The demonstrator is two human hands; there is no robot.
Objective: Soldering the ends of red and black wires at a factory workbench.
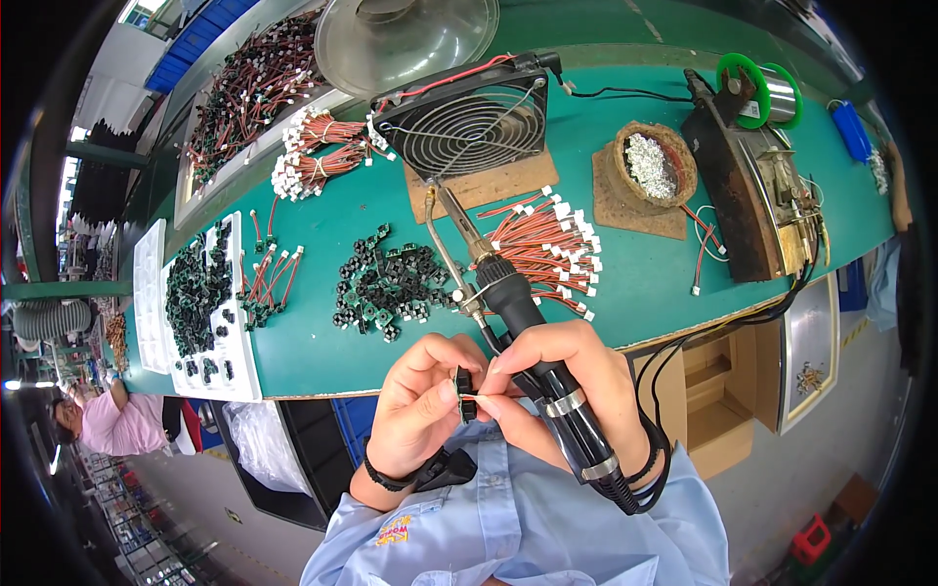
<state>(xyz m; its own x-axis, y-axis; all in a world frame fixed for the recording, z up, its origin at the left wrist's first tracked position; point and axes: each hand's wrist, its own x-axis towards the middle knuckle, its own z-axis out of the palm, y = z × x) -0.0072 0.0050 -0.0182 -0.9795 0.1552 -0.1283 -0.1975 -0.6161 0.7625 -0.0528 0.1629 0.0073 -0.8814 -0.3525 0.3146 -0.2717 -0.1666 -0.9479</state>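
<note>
Over the table's near edge, my left hand (412, 402) pinches a small black-and-green circuit board piece (466, 398) between thumb and fingers. My right hand (592, 376) carries a black soldering iron (511, 295), its tip pointing away from me and a thin metal feed tube running alongside. The right thumb and forefinger also close on a thin wire at the board piece. Beyond my hands is a pile of small black-and-green board pieces (386, 278). Red-and-black wires with white connectors (547, 244) lie fanned out near the iron's tip.
A fan (469, 122) stands at the back on a wooden board. To its right are a round bowl of silvery bits (650, 168) and a solder feeder with a green-rimmed spool (757, 93). White trays (244, 361) of board pieces sit at left. Black cables (718, 322) trail off the right edge.
</note>
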